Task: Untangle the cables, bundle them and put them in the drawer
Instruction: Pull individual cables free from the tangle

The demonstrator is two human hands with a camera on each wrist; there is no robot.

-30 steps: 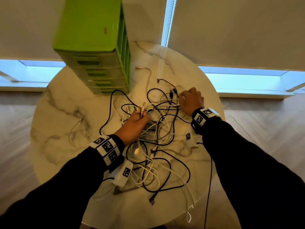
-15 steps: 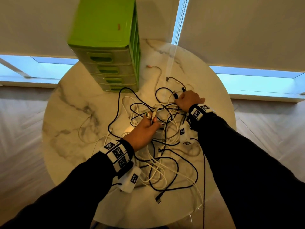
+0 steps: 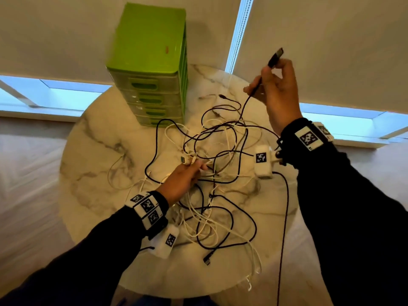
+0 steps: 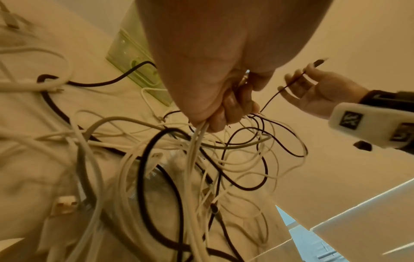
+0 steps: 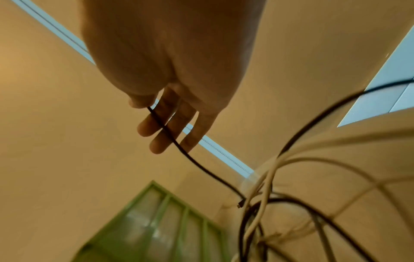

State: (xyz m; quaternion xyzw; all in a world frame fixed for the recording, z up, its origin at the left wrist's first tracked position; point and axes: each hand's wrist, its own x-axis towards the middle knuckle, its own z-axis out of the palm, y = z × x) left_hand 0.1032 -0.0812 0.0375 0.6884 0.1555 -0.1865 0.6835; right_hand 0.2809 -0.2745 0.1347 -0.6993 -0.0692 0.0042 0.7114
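Note:
A tangle of black and white cables (image 3: 216, 173) lies across the round marble table (image 3: 92, 168). My left hand (image 3: 187, 173) rests low on the pile and grips a bunch of white cables (image 4: 197, 141), with their plug ends sticking out past the fingers. My right hand (image 3: 276, 85) is raised above the table's far right and pinches one thin black cable (image 3: 254, 91) just below its USB plug (image 3: 276, 56). That black cable (image 5: 179, 145) runs down across the fingers (image 5: 165, 134) into the tangle. The green drawer unit (image 3: 152, 69) stands at the far left, all drawers closed.
A black plug end (image 3: 207, 259) lies near the table's front edge. White cables hang over the front right rim (image 3: 254, 274). A black lead (image 3: 284, 217) runs from the right wrist camera off the table. Bare marble spreads to the left of the pile.
My right hand has lifted off the pile, up and to the right, drawing one black cable out by its plug end. My left hand stays gripping the white cables.

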